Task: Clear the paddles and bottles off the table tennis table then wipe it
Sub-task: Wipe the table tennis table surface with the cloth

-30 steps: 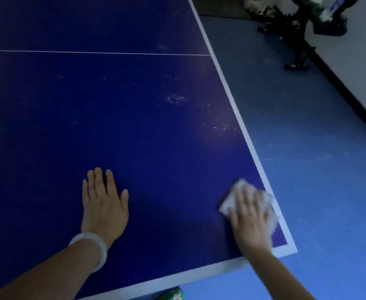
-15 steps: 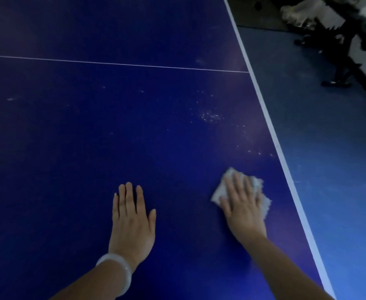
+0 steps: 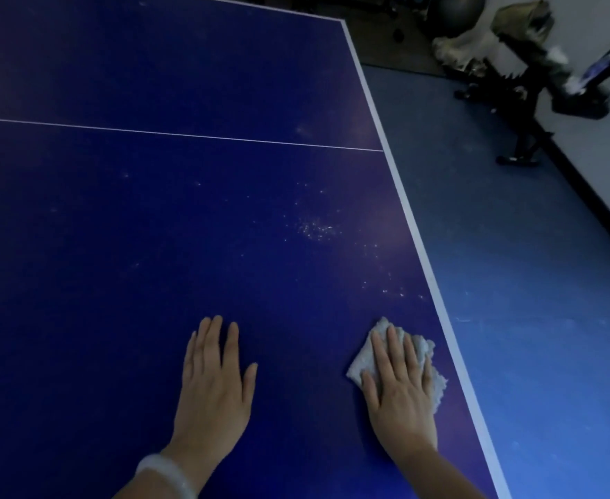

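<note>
The right hand (image 3: 400,394) presses a white cloth (image 3: 397,354) flat on the blue counter (image 3: 152,246) near its right edge, fingers straight; the left hand (image 3: 213,387) rests flat beside it, grip released.

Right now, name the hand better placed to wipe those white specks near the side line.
Right. The right hand already presses the cloth flat, with the white specks just ahead of it. The left hand lies bare on the table.

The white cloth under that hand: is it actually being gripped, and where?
Not gripped: the right hand presses flat on the cloth's middle. The left hand holds nothing.
</note>
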Tool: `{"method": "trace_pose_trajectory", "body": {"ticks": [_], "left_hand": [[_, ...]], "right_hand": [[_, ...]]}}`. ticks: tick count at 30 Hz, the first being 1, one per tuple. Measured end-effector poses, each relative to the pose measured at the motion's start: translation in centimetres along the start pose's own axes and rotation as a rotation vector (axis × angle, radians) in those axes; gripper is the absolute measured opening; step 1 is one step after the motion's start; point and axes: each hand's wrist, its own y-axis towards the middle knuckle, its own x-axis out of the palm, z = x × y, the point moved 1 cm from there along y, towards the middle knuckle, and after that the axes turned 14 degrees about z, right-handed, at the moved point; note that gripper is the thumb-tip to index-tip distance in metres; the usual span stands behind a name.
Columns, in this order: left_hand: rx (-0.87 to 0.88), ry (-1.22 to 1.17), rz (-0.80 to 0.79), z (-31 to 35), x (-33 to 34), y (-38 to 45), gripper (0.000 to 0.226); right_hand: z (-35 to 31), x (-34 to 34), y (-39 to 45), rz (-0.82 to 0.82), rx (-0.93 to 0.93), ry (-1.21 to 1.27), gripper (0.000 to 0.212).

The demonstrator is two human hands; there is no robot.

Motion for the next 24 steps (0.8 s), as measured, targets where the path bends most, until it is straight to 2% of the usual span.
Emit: {"method": "trace_pose_trajectory", "body": {"ticks": [6,9,13,16,18,21,24], "left_hand": [[-0.222,0.056,-0.022,5.0,2.7,5.8,0.085],[-0.217,0.132,-0.029,5.9,3.3,5.8,0.087],[-0.218,0.205,-0.004,6.1,3.8,5.6,0.085],[-0.228,0.210,-0.005,6.1,4.1,5.5,0.084],[-0.228,0.211,-0.003,6.0,4.2,5.4,0.083],[-0.234,0.221,0.014,5.8,4.3,5.6,0.083],[-0.230,0.236,0.021,5.9,4.3,5.6,0.083]], "right_hand": [[2.9,-0.8,3.6,-0.069,-0.277,0.053,0.060],[5.5,-0.4,8.2,-0.061,-0.329,0.027,0.061],[7.6,1.1,15.2,-0.064,-0.119,0.049,0.067],[6.1,1.8,14.8,-0.025,-0.009,0.030,0.067],[3.7,1.6,11.4,0.033,-0.107,-0.016,0.064],[0.7,1.7,7.8,0.020,-0.310,0.054,0.062],[0.0,1.9,12.4,0.001,-0.477,0.088,0.060]]}}
